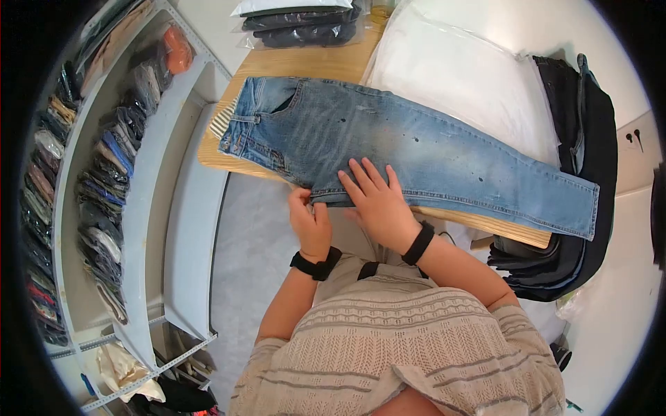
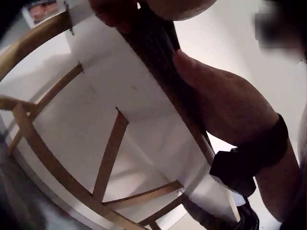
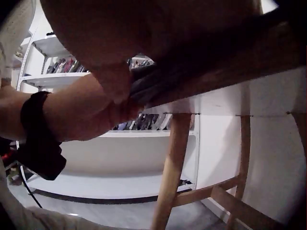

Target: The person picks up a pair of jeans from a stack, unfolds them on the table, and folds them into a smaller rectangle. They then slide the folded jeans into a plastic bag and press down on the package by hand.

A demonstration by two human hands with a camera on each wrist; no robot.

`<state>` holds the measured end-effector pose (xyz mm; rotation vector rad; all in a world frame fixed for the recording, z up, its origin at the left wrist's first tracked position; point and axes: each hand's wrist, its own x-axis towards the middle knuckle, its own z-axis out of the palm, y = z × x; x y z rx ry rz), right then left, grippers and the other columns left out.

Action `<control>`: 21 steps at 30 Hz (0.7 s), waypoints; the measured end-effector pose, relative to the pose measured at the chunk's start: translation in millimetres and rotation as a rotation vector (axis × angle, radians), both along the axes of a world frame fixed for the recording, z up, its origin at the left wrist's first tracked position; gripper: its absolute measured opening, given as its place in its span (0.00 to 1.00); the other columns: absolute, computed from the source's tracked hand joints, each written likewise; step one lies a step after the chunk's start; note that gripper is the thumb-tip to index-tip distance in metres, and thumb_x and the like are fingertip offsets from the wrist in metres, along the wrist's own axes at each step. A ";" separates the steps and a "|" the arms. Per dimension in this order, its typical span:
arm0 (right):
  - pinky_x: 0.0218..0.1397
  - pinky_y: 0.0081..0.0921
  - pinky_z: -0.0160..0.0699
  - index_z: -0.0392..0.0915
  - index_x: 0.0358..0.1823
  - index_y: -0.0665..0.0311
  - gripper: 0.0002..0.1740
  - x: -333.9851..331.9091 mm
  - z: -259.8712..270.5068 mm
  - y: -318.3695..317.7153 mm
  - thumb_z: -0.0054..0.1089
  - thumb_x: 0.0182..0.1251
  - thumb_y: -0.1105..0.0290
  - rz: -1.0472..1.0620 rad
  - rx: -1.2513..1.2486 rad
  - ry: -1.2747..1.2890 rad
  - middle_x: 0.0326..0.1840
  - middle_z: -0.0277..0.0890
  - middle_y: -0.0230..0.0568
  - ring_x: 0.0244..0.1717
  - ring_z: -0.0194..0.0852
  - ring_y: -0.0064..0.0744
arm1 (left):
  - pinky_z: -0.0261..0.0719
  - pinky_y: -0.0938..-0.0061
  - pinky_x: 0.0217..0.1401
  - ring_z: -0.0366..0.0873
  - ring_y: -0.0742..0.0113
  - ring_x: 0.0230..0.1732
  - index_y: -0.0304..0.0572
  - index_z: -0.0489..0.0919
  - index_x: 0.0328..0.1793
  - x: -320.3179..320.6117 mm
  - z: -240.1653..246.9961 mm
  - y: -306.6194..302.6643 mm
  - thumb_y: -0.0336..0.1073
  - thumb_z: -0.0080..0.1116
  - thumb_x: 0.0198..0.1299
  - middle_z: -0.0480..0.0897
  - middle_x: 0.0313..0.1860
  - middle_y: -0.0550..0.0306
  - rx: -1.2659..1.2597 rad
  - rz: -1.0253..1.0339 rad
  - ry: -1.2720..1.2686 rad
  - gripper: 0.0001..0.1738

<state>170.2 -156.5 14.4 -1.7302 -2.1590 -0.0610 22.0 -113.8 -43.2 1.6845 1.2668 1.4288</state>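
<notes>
A pair of faded blue jeans (image 1: 388, 132), folded lengthwise, lies along the wooden table, waistband to the left and hem to the right. My left hand (image 1: 311, 225) pinches the near edge of the denim around the crotch, at the table's front edge. Beside it, my right hand (image 1: 381, 208) rests with spread fingers on the upper leg, its thumb by the near edge. From below, the left wrist view catches the right hand (image 2: 225, 98) against the dark cloth. In the right wrist view the left hand (image 3: 91, 108) is at the table edge, holding the hanging fabric.
The wooden table (image 1: 312, 64) carries bagged clothes (image 1: 302, 28) at its back and a white plastic-covered stack (image 1: 458, 76). Dark trousers (image 1: 596, 132) are piled on the right. Shelves (image 1: 149, 208) of bagged garments stand on the left. Wooden legs (image 3: 175, 163) show below.
</notes>
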 end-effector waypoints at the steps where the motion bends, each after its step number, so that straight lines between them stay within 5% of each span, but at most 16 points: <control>1: 0.71 0.48 0.54 0.65 0.67 0.57 0.33 -0.2 1.5 -1.0 0.60 0.57 0.65 0.005 -0.004 0.002 0.71 0.59 0.45 0.72 0.54 0.48 | 0.69 0.74 0.48 0.68 0.62 0.42 0.35 0.70 0.46 2.8 -6.1 -3.1 0.22 0.50 0.52 0.69 0.42 0.51 -0.039 0.007 -0.126 0.14; 6: 0.71 0.54 0.51 0.64 0.68 0.54 0.35 8.1 -7.2 -0.7 0.59 0.55 0.73 -0.016 0.023 0.137 0.72 0.57 0.45 0.73 0.51 0.46 | 0.68 0.75 0.48 0.67 0.66 0.43 0.34 0.67 0.48 -5.0 -18.4 2.2 0.23 0.45 0.56 0.68 0.42 0.55 0.056 -0.054 -0.232 0.12; 8: 0.71 0.54 0.51 0.65 0.67 0.54 0.35 9.2 -5.7 0.5 0.59 0.54 0.74 -0.002 0.024 0.143 0.71 0.58 0.45 0.73 0.52 0.46 | 0.67 0.76 0.46 0.67 0.68 0.42 0.36 0.69 0.45 -37.6 1.5 17.6 0.25 0.46 0.60 0.69 0.41 0.57 0.245 -0.052 -0.071 0.08; 13: 0.71 0.53 0.51 0.67 0.66 0.55 0.33 7.0 -10.0 -0.2 0.59 0.54 0.75 0.026 0.051 0.101 0.70 0.61 0.43 0.72 0.54 0.43 | 0.68 0.77 0.42 0.71 0.66 0.36 0.35 0.77 0.43 -81.9 77.6 98.6 0.36 0.56 0.63 0.76 0.34 0.57 0.248 0.306 0.185 0.11; 21: 0.71 0.53 0.51 0.67 0.66 0.54 0.33 7.1 -9.0 -1.0 0.59 0.55 0.75 0.019 0.043 0.077 0.69 0.62 0.42 0.72 0.55 0.42 | 0.71 0.57 0.48 0.77 0.46 0.41 0.33 0.80 0.43 -85.4 71.8 169.9 0.48 0.61 0.58 0.82 0.36 0.42 0.212 0.378 0.754 0.22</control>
